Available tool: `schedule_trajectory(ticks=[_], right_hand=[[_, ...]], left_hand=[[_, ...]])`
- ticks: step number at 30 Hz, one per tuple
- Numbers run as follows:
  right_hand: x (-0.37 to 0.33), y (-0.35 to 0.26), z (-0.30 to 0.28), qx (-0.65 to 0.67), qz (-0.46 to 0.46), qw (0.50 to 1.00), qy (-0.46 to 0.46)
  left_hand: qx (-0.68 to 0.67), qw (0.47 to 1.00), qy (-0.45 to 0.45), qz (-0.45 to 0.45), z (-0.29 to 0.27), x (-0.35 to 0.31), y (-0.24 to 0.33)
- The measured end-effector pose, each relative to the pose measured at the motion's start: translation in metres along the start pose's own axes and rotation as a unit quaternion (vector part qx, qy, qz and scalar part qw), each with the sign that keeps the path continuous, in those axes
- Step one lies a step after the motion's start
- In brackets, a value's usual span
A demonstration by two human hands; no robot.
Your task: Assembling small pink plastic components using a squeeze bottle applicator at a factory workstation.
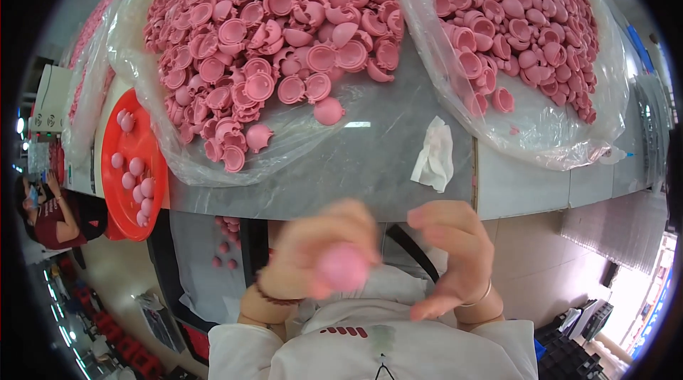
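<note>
My left hand (302, 241) is closed around a round pink plastic ball (343, 267) in front of my chest, both smeared by motion. To its right, my right hand (459, 248) is raised with thumb and fingers apart and nothing between them. Both hands are just off the near edge of the grey table (370, 167). Beyond them lies a large heap of pink plastic half shells (277, 39) on clear plastic sheeting. One closed pink ball (329, 111) lies at the heap's near edge.
A second heap of pink half shells (519, 31) sits in clear plastic (555, 149) at the far right. A crumpled white tissue (434, 156) lies on the table. An orange-red tray (117, 199) at the left holds several pink balls. A person (53, 216) sits beyond it.
</note>
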State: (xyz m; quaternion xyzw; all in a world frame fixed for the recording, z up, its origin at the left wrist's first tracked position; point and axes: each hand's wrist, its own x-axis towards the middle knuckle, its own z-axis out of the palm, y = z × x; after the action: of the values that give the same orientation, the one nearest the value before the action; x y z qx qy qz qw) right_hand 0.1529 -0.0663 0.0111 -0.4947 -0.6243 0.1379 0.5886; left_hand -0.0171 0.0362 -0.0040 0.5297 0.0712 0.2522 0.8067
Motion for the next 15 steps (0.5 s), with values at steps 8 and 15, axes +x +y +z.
schedule_trajectory(ticks=[8, 15], right_hand=[[0.043, -0.044, -0.025, -0.065, -0.246, 0.965, 0.059], [0.067, -0.059, -0.073, -0.202, -0.309, 0.928, -0.045]], left_hand=[[0.775, 0.458, 0.434, -0.029, -0.164, -0.084, 0.142], [0.867, 0.324, 0.378, 0.034, -0.121, -0.043, 0.098]])
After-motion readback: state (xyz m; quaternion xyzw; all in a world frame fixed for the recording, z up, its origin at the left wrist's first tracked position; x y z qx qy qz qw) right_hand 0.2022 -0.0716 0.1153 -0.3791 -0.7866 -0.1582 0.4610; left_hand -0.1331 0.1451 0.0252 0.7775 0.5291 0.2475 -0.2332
